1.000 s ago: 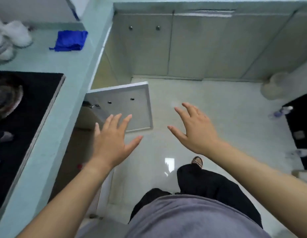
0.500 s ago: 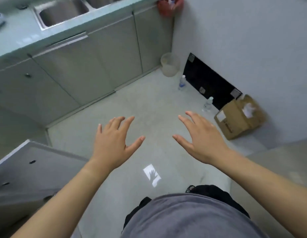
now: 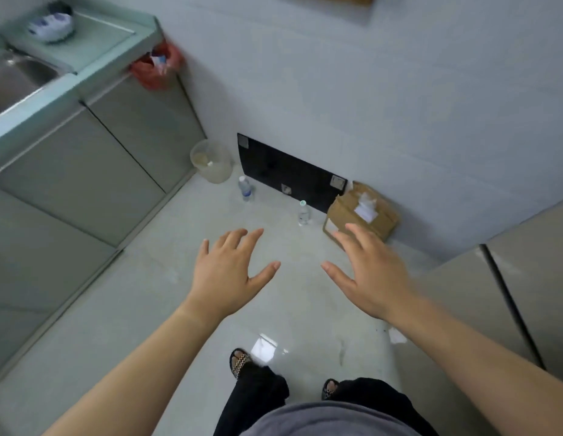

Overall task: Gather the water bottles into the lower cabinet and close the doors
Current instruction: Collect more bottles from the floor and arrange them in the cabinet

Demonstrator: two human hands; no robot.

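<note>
head view: left hand [image 3: 225, 272] and right hand [image 3: 373, 275], grip spread wide, empty (left bottle [image 3: 245, 188], right bottle [image 3: 303, 213] upright on floor [image 3: 148, 294]).

Two water bottles [image 3: 245, 187] [image 3: 303, 212], two hands [image 3: 230, 272] [image 3: 371, 275], one cardboard box [image 3: 362, 212], one bucket [image 3: 211, 162], one red bag [image 3: 154, 69]

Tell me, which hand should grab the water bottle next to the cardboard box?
Probably the right hand. It is open, holds nothing, and hovers nearer that bottle beside the cardboard box. The left hand, also open and empty, lines up better with the other bottle near the bucket.
</note>
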